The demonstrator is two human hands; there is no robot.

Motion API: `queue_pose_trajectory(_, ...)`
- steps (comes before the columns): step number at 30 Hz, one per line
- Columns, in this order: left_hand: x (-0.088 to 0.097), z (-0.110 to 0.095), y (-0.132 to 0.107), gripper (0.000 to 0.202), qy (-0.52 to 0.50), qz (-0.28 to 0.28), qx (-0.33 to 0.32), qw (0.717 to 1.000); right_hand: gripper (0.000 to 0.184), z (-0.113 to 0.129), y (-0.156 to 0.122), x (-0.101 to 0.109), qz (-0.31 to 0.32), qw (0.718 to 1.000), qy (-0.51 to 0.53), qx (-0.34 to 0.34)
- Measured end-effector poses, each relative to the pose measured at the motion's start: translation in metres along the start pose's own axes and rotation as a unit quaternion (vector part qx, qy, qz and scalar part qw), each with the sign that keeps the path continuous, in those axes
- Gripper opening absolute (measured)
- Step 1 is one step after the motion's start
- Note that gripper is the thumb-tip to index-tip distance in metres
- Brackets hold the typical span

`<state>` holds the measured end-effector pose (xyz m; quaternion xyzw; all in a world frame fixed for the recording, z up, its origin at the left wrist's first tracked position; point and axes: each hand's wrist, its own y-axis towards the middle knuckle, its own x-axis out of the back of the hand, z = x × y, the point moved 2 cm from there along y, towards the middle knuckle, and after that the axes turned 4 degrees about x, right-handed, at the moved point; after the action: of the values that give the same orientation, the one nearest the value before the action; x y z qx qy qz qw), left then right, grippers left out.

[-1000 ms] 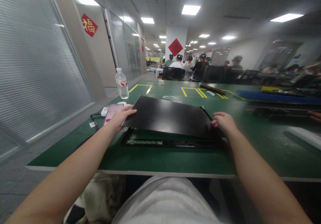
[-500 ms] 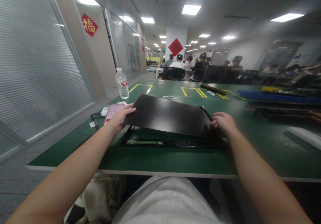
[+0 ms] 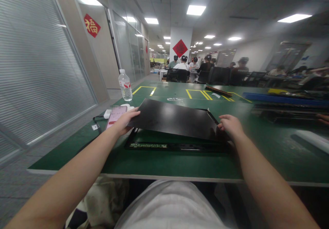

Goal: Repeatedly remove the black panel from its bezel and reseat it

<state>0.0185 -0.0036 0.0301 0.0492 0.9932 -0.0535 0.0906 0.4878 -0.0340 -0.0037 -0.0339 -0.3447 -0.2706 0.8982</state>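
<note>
A thin black panel (image 3: pixel 174 118) is held tilted above a black rectangular frame (image 3: pixel 177 146) that lies flat on the green table (image 3: pixel 159 162). My left hand (image 3: pixel 123 121) grips the panel's near left corner, fingers closed on its edge. My right hand (image 3: pixel 231 125) is closed on the panel's near right corner. The panel's near edge is raised, and a green strip of circuit board shows in the frame beneath it.
A pink phone (image 3: pixel 116 114) and a white charger with cable (image 3: pixel 107 113) lie left of my left hand. A water bottle (image 3: pixel 125 85) stands at the back left. Blue and black trays (image 3: pixel 282 102) occupy the right side. Several people sit at tables in the background.
The panel's near left corner has risen a little in my left hand. The right hand has stayed almost where it was.
</note>
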Motion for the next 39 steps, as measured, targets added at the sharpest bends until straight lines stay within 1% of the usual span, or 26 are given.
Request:
queue_pose_trajectory(4,-0.002,0.000,-0.002,0.045,-0.009,0.004,0.004,1.000,0.044,0.001,0.000,0.001,-0.003,1.000,-0.010,0.010)
queue_pose_trajectory(24,-0.005,0.005,-0.001,0.031,0.003,0.000,0.034,0.999,0.041,0.006,-0.007,0.005,-0.019,0.998,-0.059,0.008)
queue_pose_trajectory(29,-0.004,0.008,0.001,0.032,0.007,0.006,0.037,0.999,0.039,0.007,-0.006,0.005,-0.018,0.997,-0.071,0.014)
queue_pose_trajectory(33,-0.006,0.007,-0.001,0.036,0.009,-0.005,0.039,0.999,0.038,0.008,-0.006,0.006,-0.015,0.997,-0.081,0.012)
queue_pose_trajectory(39,-0.006,0.007,-0.001,0.034,0.009,-0.021,0.049,0.999,0.038,0.013,-0.008,0.007,-0.010,0.995,-0.097,0.010)
